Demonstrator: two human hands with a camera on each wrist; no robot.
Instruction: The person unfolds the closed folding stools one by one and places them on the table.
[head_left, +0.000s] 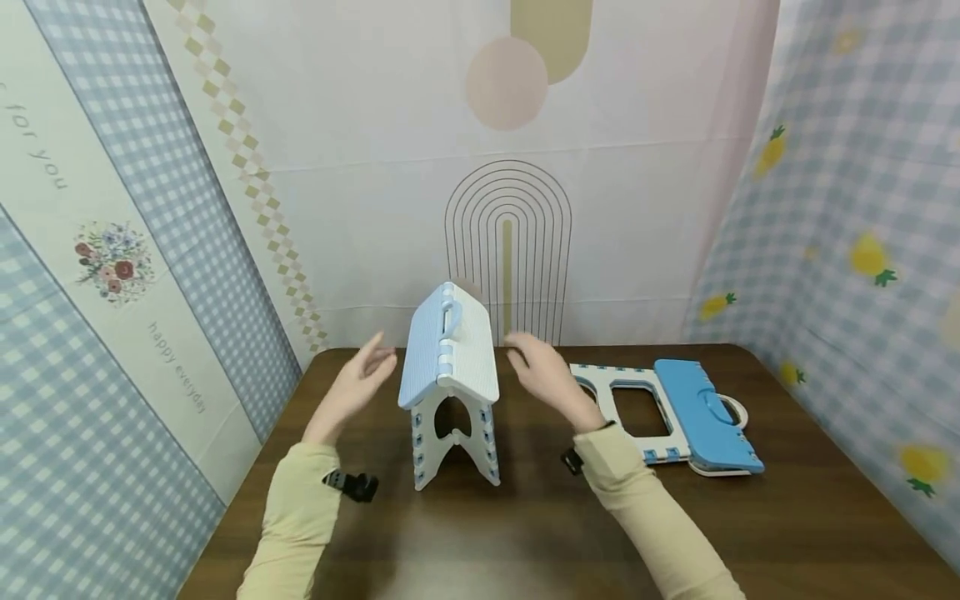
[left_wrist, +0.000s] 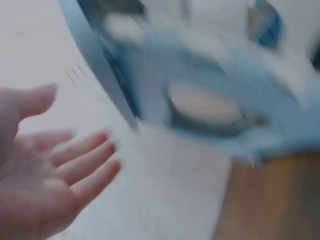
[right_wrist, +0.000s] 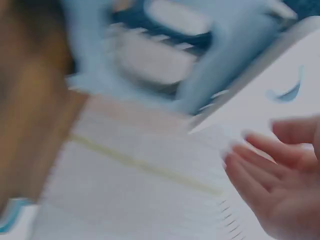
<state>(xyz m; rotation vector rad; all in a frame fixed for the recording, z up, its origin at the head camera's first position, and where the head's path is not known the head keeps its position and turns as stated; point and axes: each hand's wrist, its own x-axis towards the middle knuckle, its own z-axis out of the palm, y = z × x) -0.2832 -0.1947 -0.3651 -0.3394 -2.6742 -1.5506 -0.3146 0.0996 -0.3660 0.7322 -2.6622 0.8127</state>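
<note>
A folding step stool (head_left: 468, 350) with a blue-and-white top stands partly folded on the table, its two top panels sloping down from the ridge like a roof. A carry handle (head_left: 451, 320) lies along that ridge. To the left of the stool is my left hand (head_left: 352, 392), fingers loosely spread and apart from it. My right hand (head_left: 547, 375) is held off on the other side, holding nothing. Both wrist views show the blurred stool close by, with the left palm (left_wrist: 45, 185) and the right palm (right_wrist: 285, 190) bare.
A second folding stool (head_left: 701, 412), blue and white, lies on its side at the table's right, beyond my right forearm. The brown table (head_left: 465, 542) ends at a back cloth (head_left: 360, 225), and patterned cloths hang at both sides.
</note>
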